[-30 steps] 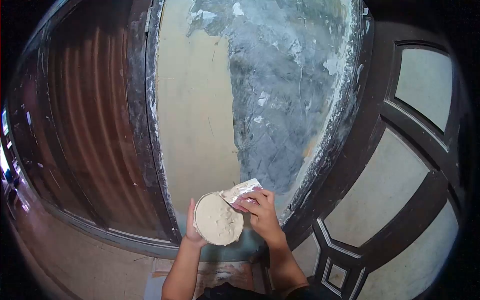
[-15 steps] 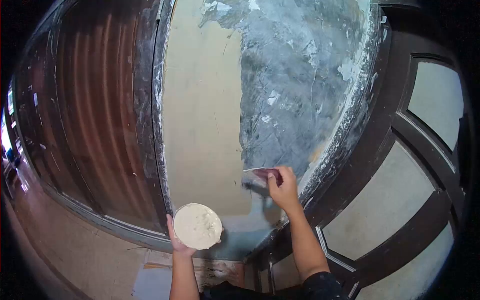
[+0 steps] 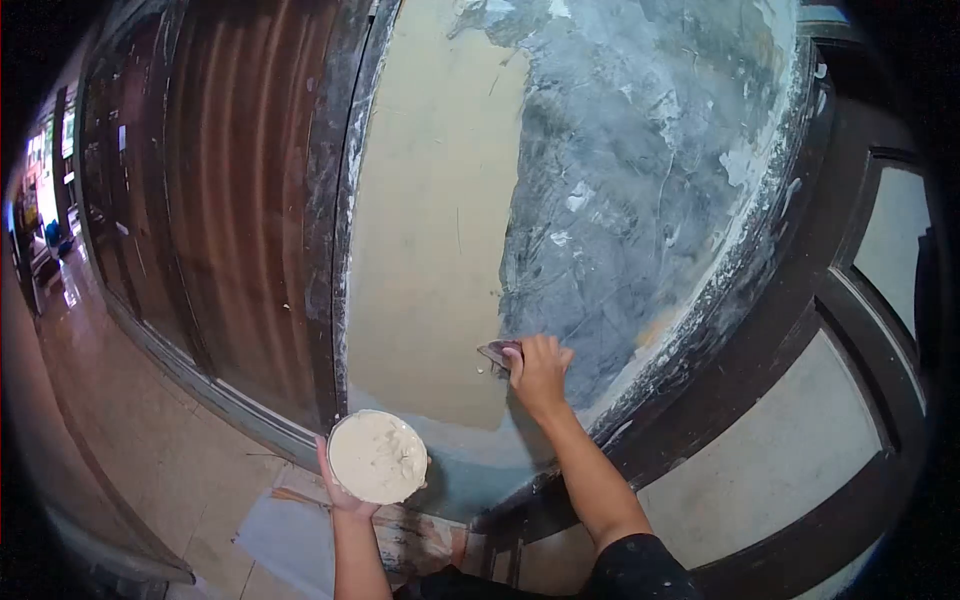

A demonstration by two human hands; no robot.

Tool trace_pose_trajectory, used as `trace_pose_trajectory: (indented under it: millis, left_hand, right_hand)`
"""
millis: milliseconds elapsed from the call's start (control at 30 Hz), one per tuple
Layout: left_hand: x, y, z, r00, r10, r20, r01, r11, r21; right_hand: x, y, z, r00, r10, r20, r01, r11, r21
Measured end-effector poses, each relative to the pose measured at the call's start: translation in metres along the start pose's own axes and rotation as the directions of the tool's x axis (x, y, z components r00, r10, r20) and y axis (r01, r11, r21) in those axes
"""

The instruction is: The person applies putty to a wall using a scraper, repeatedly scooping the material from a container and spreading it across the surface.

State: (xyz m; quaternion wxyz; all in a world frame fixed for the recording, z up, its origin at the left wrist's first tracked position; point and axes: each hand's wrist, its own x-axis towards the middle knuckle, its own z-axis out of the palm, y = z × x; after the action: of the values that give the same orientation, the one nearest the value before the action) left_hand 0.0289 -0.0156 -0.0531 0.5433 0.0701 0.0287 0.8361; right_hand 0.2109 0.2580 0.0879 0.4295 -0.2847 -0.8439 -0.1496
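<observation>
My left hand [image 3: 345, 500] is wrapped round the side and underside of a round tub of cream-coloured putty [image 3: 377, 457], held low in front of the wall. In my right hand [image 3: 541, 372] is a putty knife [image 3: 497, 351], its dark reddish blade tilted against the wall at the border of the coated strip. That cream putty strip [image 3: 430, 220] runs down the left part of the wall. To its right lies a bare grey-blue patchy surface [image 3: 620, 200]. A small blob of putty shows just below the blade. My fingers partly cover the tool.
Brown wooden panels [image 3: 240, 220] stand left of the wall. On the right is a dark-framed door [image 3: 770, 430] with pale panels. A white sheet [image 3: 290, 545] lies on the tiled floor [image 3: 150, 400] below my left hand.
My right hand has moved left against the wall, bringing the putty knife onto the coated strip's edge. My view has turned slightly left and tilted. The tub stays in my left hand.
</observation>
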Motion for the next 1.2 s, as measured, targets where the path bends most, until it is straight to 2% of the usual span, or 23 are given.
trace_pose_trajectory:
  millis: [33,67,133,167,200,300,400,433,467,533,567,667,700,733,800,867,900,967,1000,1033,1067,1133,1200]
  left_hand:
    - [-0.009,0.000,0.012,0.973,-0.072,0.217,0.060,0.996,0.062]
    - [-0.011,-0.001,0.011,0.974,-0.065,0.215,0.053,0.997,0.061]
    - [-0.014,-0.002,0.009,0.978,-0.050,0.201,0.034,0.996,0.082]
    - [-0.011,-0.003,-0.003,0.998,0.024,0.051,-0.027,0.999,0.046]
    - [-0.010,-0.002,-0.003,0.999,0.024,0.030,-0.025,0.999,0.046]
    - [-0.005,0.003,0.001,0.999,0.029,0.034,-0.032,0.996,0.083]
    - [-0.002,0.009,0.011,0.995,-0.064,0.075,0.061,0.997,0.050]
    - [0.000,0.012,0.012,0.994,-0.071,0.077,0.066,0.996,0.064]
    - [0.003,0.015,0.012,0.994,-0.075,0.082,0.069,0.995,0.079]
    - [0.004,0.022,0.019,0.983,-0.100,0.155,0.082,0.990,0.118]
    - [0.007,0.025,0.018,0.984,-0.097,0.147,0.082,0.991,0.104]
    - [0.014,0.033,0.015,0.991,-0.080,0.107,0.072,0.995,0.075]
    - [0.012,0.035,0.021,0.981,-0.103,0.162,0.084,0.989,0.125]
    - [0.012,0.037,0.024,0.968,-0.126,0.218,0.089,0.981,0.174]
    - [0.012,0.041,0.013,0.967,-0.129,0.220,0.084,0.975,0.204]
    - [0.010,0.044,0.007,0.987,-0.095,0.127,0.080,0.990,0.119]
    - [0.008,0.049,0.003,0.988,-0.104,0.114,0.090,0.988,0.123]
    - [0.004,0.055,0.009,0.989,-0.090,0.115,0.073,0.987,0.142]
    - [0.004,0.058,0.012,0.991,-0.073,0.113,0.054,0.985,0.165]
    - [0.012,0.060,-0.009,0.999,-0.040,0.032,0.036,0.993,0.117]
    - [0.012,0.062,-0.006,0.999,-0.044,0.032,0.040,0.992,0.123]
    - [0.009,0.063,0.005,0.996,-0.074,0.059,0.067,0.992,0.107]
    - [0.007,0.064,0.010,0.979,-0.130,0.156,0.105,0.982,0.159]
  right_hand:
    - [-0.009,0.001,0.003,0.999,-0.030,0.011,0.030,0.999,0.015]
    - [-0.021,0.001,0.008,0.999,-0.035,0.013,0.035,0.999,0.020]
    - [-0.034,0.000,0.016,0.977,-0.117,0.177,0.126,0.991,-0.040]
    - [-0.034,0.004,0.022,0.974,-0.153,0.170,0.166,0.984,-0.067]
    - [-0.023,0.004,0.020,0.974,-0.152,0.167,0.165,0.984,-0.064]
    - [0.017,-0.001,-0.001,0.997,-0.057,-0.049,0.056,0.998,-0.031]
    - [0.004,0.000,-0.012,0.997,-0.052,-0.063,0.050,0.998,-0.032]
    - [-0.013,0.002,-0.005,0.998,-0.066,0.014,0.067,0.996,-0.059]
    - [-0.027,0.002,0.005,0.998,-0.066,0.008,0.066,0.996,-0.066]
    - [-0.044,0.001,0.021,0.977,-0.135,0.164,0.148,0.986,-0.072]
    - [-0.037,0.004,0.025,0.978,-0.134,0.160,0.152,0.983,-0.101]
    - [0.029,-0.006,-0.005,0.998,-0.036,-0.042,0.031,0.992,-0.124]
    - [0.040,-0.010,-0.020,0.999,-0.029,-0.039,0.024,0.991,-0.129]
    - [0.049,-0.015,-0.035,0.993,-0.006,-0.114,-0.003,0.997,-0.074]
    - [0.042,-0.013,-0.039,0.980,0.022,-0.195,-0.026,1.000,-0.018]
    - [-0.005,-0.006,-0.016,0.995,-0.093,-0.023,0.091,0.993,-0.070]
    - [-0.027,-0.003,-0.003,0.995,-0.095,-0.025,0.093,0.993,-0.073]
    - [-0.057,0.001,0.016,0.965,-0.154,0.211,0.181,0.976,-0.118]
    - [-0.046,0.002,0.014,0.966,-0.154,0.206,0.181,0.976,-0.117]
    - [-0.019,0.001,0.004,0.981,-0.108,0.161,0.133,0.979,-0.155]
    - [0.007,-0.001,-0.008,0.991,-0.059,0.117,0.081,0.978,-0.191]
    - [0.055,-0.006,-0.035,0.988,-0.031,-0.149,0.010,0.991,-0.137]
    - [0.077,-0.018,-0.065,0.970,0.055,-0.239,-0.067,0.997,-0.046]
